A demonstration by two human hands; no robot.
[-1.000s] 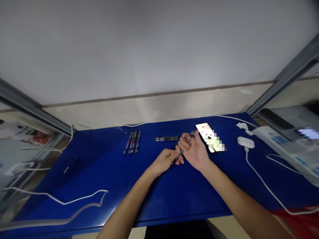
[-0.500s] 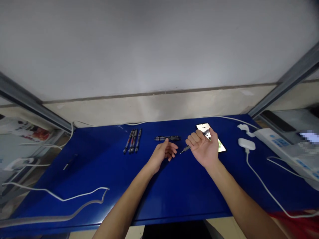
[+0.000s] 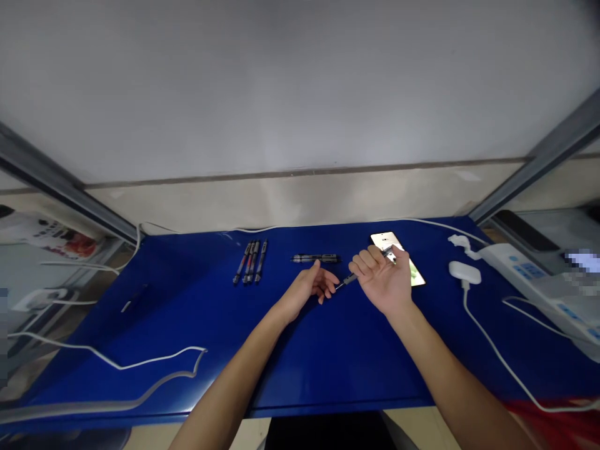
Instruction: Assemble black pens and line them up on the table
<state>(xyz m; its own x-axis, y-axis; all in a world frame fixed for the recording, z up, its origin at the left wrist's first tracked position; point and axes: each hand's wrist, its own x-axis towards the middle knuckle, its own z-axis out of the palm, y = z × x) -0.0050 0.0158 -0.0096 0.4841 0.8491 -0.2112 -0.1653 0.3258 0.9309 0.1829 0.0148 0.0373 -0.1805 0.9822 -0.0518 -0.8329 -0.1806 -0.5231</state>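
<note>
My right hand (image 3: 385,280) is closed round a dark grey pen (image 3: 349,279), palm turned up. The pen's tip points down and left, and its other end shows by the thumb. My left hand (image 3: 304,290) is half curled with the thumb apart from the fingers, and it grips nothing. Its fingertips are right by the pen's tip; whether they touch I cannot tell. Just beyond the left hand, dark pens (image 3: 315,258) lie crosswise on the blue table (image 3: 337,362). Several more pens (image 3: 250,262), some with red inside, lie side by side to the left.
A lit phone (image 3: 415,275) lies behind my right hand. Farther right are a white case (image 3: 464,272) on a cable and a white power strip (image 3: 525,269). White cables (image 3: 154,360) cross the left side, near a dark thin object (image 3: 134,299). A wall (image 3: 300,206) rises behind.
My left fingertips and the pen's tip have come closer together, closing the small gap between them. My right hand keeps its hold on the pen. The view has shifted slightly.
</note>
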